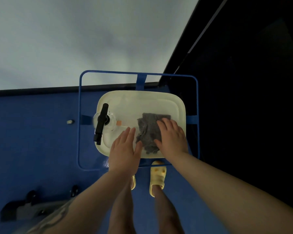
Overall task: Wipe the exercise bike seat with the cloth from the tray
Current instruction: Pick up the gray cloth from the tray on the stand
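Observation:
A crumpled grey cloth (pixel 148 132) lies on the right half of a cream tray (pixel 142 98). My right hand (pixel 172 139) rests flat on the cloth's right side, fingers spread, not closed around it. My left hand (pixel 125 149) hovers flat over the tray's near edge, just left of the cloth, with nothing in it. The exercise bike seat is not in view.
The tray sits on a blue metal-framed stand (pixel 80 115). A clear spray bottle with a black trigger head (pixel 101 122) stands on the tray's left side. Blue floor lies below, with my feet in yellow clogs (pixel 157 176). Dark equipment (pixel 17 208) shows at lower left, a dark wall at right.

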Available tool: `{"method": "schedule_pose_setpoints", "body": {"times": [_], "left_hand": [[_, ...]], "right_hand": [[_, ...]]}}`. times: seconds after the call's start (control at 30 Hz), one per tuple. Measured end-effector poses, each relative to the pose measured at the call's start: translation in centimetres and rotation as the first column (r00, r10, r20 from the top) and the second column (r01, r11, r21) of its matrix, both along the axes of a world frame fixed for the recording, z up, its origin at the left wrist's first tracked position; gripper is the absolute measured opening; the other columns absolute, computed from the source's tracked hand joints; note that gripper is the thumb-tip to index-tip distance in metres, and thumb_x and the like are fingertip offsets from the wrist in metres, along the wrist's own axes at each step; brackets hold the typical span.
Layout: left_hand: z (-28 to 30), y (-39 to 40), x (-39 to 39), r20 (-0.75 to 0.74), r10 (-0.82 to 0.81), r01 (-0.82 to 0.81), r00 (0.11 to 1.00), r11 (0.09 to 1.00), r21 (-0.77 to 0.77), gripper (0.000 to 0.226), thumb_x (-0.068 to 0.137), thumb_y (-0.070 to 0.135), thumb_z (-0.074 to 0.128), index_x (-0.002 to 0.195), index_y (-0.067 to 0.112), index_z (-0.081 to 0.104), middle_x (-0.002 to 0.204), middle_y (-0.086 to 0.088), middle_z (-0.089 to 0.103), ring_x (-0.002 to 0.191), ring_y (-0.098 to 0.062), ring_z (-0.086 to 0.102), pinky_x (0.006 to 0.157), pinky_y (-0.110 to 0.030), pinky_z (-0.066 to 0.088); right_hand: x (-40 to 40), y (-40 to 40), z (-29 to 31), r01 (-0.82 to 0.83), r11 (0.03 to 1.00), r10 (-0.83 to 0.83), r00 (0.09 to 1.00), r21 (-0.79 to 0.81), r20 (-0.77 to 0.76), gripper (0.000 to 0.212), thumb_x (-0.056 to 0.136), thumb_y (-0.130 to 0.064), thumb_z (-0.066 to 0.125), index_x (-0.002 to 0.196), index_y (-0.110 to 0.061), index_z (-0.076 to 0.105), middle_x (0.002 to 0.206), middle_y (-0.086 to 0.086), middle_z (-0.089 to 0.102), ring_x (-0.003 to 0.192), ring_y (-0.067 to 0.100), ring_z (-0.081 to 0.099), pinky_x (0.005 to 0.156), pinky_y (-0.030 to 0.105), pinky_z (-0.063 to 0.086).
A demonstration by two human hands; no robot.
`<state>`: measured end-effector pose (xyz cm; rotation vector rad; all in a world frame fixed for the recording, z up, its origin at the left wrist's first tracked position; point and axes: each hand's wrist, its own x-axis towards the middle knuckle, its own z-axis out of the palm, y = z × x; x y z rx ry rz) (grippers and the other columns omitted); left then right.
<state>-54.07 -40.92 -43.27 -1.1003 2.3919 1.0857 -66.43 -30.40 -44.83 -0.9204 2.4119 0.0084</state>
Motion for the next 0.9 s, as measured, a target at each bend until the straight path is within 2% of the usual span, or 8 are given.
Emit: {"method": "schedule_pose_setpoints", "body": {"times": [0.2,0.47,0.63,0.9], "left_hand": [[-0.4,0.2,-0.4,-0.005,0.004,-0.004,1.0,1.0,0.004,0.055,0.096,0.041,0.035,0.148,0.027,0.023,0.157,0.006,0.022,0.145,-0.014,0.017,0.118,-0.033,0.013],[-0.7,0.2,0.2,-0.006,0.005,-0.005,1.0,1.0,-0.018,0.055,0.096,0.04,0.036,0.148,0.025,0.023,0.157,0.005,0.023,0.144,-0.014,0.017,0.118,-0.033,0.013],[-0.3,0.2,0.4,-0.002,0.012,-0.012,1.0,1.0,-0.018,0.055,0.096,0.039,0.035,0.148,0.024,0.023,0.157,0.005,0.023,0.145,-0.013,0.017,0.118,-0.033,0.014],[1.7,0.2,0.5,0.007,-0.005,0.005,1.0,1.0,-0.021,0.055,0.097,0.039,0.034,0.149,0.026,0.021,0.158,0.007,0.019,0.145,-0.013,0.013,0.118,-0.032,0.012]], "right_hand": [[-0.2,-0.4,-0.3,0.024,1.0,-0.024,1.0,-0.005,-0.007,0.064,0.086,-0.03,0.068,0.142,-0.016,0.039,0.144,0.004,0.041,0.13,0.026,0.038,0.102,0.036,0.037],[0.1,-0.1,-1.0,0.102,0.994,-0.102,0.995,-0.037,0.005,0.057,0.085,-0.029,0.07,0.133,-0.016,0.044,0.136,0.005,0.046,0.123,0.028,0.042,0.1,0.035,0.038],[-0.1,-0.3,-0.6,0.11,0.991,-0.105,0.993,-0.082,0.06,0.037,0.089,-0.01,0.062,0.125,-0.013,0.05,0.124,0.009,0.054,0.11,0.028,0.052,0.092,0.036,0.044],[-0.2,-0.8,1.7,0.138,0.986,-0.131,0.988,-0.093,0.078,0.023,0.087,0.004,0.052,0.107,-0.008,0.058,0.108,0.01,0.065,0.099,0.028,0.059,0.083,0.034,0.041]]}}
